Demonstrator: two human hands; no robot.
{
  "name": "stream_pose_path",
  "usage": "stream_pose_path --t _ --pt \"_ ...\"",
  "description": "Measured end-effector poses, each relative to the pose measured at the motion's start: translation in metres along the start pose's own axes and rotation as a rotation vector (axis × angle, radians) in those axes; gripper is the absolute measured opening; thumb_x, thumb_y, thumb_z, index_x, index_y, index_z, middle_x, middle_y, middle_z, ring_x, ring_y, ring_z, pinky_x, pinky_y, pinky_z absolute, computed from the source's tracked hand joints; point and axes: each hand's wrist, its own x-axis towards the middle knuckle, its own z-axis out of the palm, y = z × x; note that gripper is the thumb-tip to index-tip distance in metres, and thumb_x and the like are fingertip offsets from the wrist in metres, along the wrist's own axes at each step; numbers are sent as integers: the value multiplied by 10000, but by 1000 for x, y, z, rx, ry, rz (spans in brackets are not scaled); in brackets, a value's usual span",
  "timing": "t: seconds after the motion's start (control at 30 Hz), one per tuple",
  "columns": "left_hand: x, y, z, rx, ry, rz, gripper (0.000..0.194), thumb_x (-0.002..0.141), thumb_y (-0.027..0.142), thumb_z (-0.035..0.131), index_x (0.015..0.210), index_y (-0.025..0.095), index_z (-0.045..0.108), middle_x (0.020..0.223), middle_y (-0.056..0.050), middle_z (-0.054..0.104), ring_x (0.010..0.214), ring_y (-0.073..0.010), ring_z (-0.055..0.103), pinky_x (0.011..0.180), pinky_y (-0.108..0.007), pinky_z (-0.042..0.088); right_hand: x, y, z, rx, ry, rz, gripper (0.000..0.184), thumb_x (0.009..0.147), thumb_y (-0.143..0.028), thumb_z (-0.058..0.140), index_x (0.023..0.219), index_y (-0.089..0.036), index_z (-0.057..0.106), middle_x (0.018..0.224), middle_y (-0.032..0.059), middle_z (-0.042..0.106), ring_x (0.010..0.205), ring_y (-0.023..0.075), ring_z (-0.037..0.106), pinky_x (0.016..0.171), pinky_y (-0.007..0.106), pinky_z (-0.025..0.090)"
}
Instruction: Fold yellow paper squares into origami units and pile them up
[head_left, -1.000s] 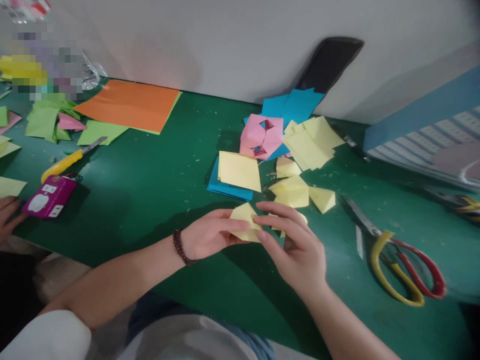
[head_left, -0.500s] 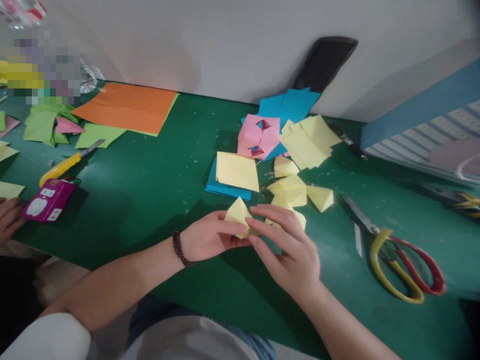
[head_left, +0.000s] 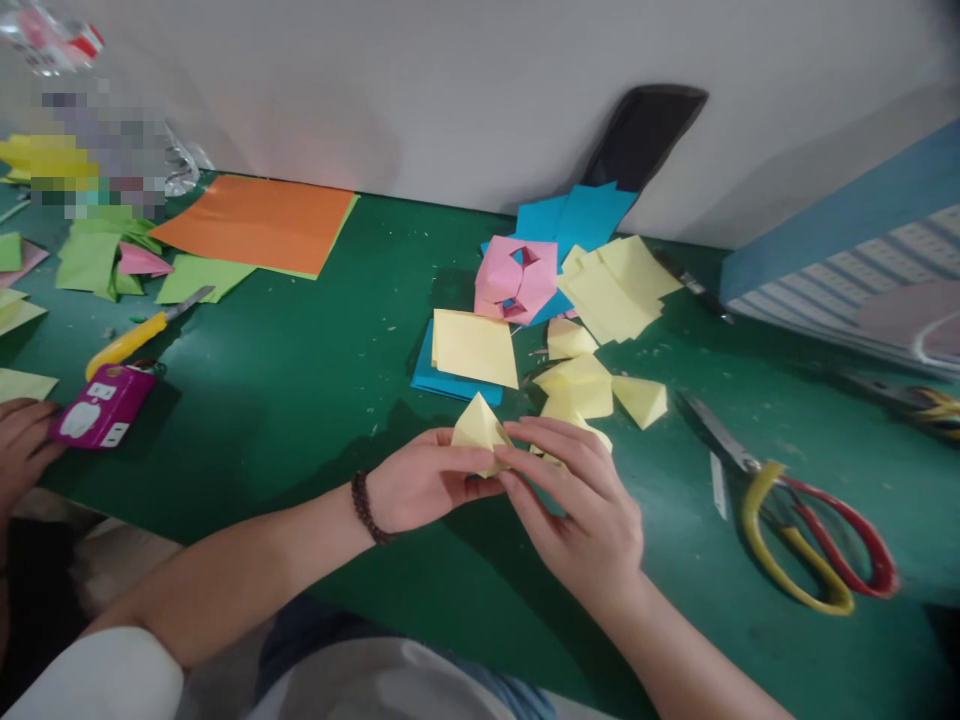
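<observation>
Presently pinched in left hand (head_left: 424, 482): peaked pale-yellow folded-paper piece (head_left: 476, 428), with apex beyond left thumb. Met at right edge by right hand (head_left: 594, 508), fingers half-curled, grip unclear. Just beyond right hand: similar pale-yellow folded-paper pieces (head_left: 579, 386).

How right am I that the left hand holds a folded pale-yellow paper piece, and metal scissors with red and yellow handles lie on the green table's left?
Wrong side: the head view shows the scissors on the right of the green table; the left hand holds the paper piece.
</observation>
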Motion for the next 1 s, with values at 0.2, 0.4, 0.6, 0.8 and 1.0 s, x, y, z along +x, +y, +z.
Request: stream_pose_path --t 0.2,0.4,0.6,0.8,1.0 --pt "-1 -1 1 -5 -1 24 328 579 196 882 848 110 716 798 -12 675 766 -102 608 782 -252 478 0 0 0 -46 3 4 316 784 -76 663 1062 -221 628 1061 91 673 1023 247 629 825 424 549" --pt "-1 -1 2 -1 -11 -4 286 616 207 852 857 125 720 874 -38 689 837 -134 615 840 -292 487 -3 2 1 123 -1 284 224 833 -172 644 1041 -253 623 1063 57 681 985 210 647 848 383 546" --pt "0 -2 -2 40 -43 -36 336 605 210 860 896 116 722 905 -59 688 881 -162 617 827 -304 475 -2 9 -1 738 -113 800 262 875 -372 615 1112 -263 617 831 16 657 736 145 653 631 267 562" --pt "1 -2 -4 73 -47 -24 389 589 237 882 925 126 720 935 -53 677 884 -155 603 818 -305 461 2 10 -4 1096 -197 1017 411 793 -374 705 1180 -280 603 832 17 692 731 170 671 641 304 573" --pt "2 -1 -6 99 -57 0 391 559 267 903 873 123 720 883 -41 668 862 -144 583 826 -297 440 -5 15 0 1132 -190 987 519 799 -343 706 1291 -350 541 882 -7 721 799 178 696 756 365 585"
